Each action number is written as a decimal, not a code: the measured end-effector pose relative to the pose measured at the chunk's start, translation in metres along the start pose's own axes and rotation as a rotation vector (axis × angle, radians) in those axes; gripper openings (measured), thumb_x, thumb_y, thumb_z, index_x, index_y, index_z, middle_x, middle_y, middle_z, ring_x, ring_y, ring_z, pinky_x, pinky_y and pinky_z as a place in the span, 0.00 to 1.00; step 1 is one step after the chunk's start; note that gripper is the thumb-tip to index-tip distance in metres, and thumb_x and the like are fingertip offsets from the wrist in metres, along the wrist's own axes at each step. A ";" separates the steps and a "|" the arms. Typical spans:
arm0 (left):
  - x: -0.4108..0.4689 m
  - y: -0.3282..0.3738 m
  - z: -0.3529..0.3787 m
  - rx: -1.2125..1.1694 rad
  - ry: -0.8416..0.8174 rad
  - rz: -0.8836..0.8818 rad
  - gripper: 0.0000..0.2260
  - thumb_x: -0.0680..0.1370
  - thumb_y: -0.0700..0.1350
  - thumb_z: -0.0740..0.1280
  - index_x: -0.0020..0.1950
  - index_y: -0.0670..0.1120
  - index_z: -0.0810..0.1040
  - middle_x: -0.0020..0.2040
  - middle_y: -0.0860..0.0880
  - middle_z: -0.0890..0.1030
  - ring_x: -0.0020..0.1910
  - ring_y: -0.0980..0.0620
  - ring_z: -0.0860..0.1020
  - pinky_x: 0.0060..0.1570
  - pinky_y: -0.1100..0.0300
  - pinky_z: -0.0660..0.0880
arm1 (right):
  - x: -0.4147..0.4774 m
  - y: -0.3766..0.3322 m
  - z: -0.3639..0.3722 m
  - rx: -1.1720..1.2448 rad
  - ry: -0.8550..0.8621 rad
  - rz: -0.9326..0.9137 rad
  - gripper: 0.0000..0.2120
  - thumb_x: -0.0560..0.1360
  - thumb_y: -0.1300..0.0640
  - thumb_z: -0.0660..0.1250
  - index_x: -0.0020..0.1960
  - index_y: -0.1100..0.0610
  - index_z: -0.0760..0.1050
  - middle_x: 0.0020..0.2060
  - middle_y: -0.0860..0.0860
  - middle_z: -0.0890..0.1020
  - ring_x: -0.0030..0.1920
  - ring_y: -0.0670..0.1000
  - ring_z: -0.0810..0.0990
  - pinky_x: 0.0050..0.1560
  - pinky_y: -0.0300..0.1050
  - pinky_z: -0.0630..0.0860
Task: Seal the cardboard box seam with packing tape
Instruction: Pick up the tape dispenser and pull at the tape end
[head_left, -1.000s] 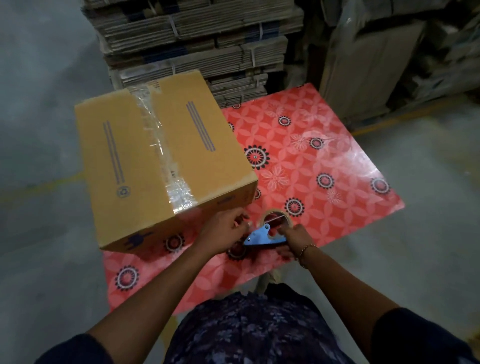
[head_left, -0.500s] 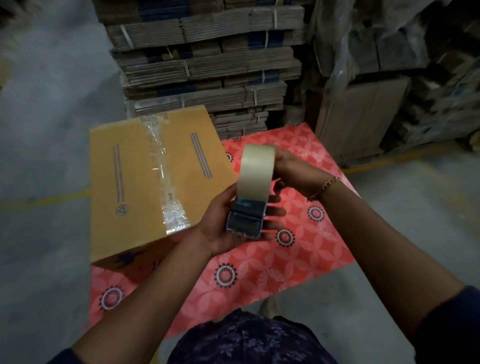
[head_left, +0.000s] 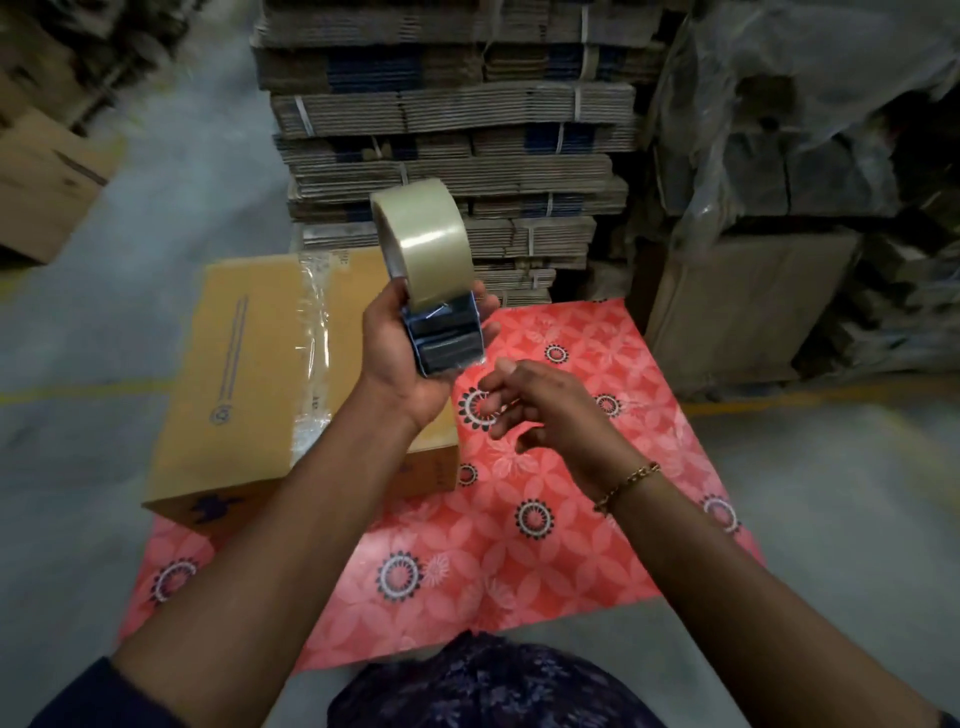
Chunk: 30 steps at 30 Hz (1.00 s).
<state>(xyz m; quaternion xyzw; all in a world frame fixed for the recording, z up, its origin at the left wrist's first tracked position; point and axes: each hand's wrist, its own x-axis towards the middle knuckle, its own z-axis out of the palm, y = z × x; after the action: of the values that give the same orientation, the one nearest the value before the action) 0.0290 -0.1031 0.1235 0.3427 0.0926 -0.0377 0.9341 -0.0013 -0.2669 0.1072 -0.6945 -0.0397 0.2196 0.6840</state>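
A brown cardboard box lies on the left part of the red patterned table. A strip of clear tape runs along its top seam. My left hand holds a blue tape dispenser upright above the box's right edge, with a roll of clear packing tape on top. My right hand hovers just below and right of the dispenser, fingers loosely apart, holding nothing that I can make out.
Bundled stacks of flat cardboard rise behind the table. Plastic-wrapped stacks and a tall carton stand at the right. Another box lies on the grey floor at far left.
The dispenser has come up off the table into my left hand and risen higher. My right hand let go of the roll and dropped below the dispenser.
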 end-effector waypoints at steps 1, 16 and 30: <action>-0.001 -0.002 0.005 0.017 0.012 0.026 0.22 0.81 0.52 0.54 0.56 0.38 0.81 0.45 0.41 0.84 0.43 0.44 0.85 0.44 0.53 0.82 | -0.001 -0.001 0.002 0.032 -0.007 -0.016 0.12 0.80 0.48 0.64 0.48 0.55 0.80 0.40 0.52 0.83 0.35 0.51 0.79 0.32 0.41 0.69; 0.004 -0.025 0.018 0.174 0.140 0.226 0.18 0.77 0.49 0.58 0.53 0.38 0.82 0.38 0.41 0.83 0.37 0.43 0.82 0.44 0.52 0.77 | 0.000 -0.014 0.000 0.105 0.019 -0.044 0.07 0.79 0.54 0.68 0.46 0.58 0.79 0.32 0.50 0.80 0.28 0.48 0.74 0.25 0.37 0.63; 0.027 -0.018 -0.003 0.094 0.175 0.091 0.16 0.78 0.51 0.60 0.50 0.40 0.79 0.39 0.41 0.78 0.34 0.44 0.77 0.33 0.57 0.78 | 0.006 -0.006 0.018 0.225 0.091 0.018 0.08 0.77 0.62 0.64 0.39 0.57 0.76 0.26 0.49 0.74 0.26 0.47 0.70 0.24 0.37 0.59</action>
<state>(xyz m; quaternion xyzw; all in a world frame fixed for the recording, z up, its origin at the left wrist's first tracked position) 0.0528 -0.1151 0.1039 0.3921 0.1564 0.0308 0.9060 -0.0009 -0.2473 0.1121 -0.6230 0.0227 0.1970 0.7567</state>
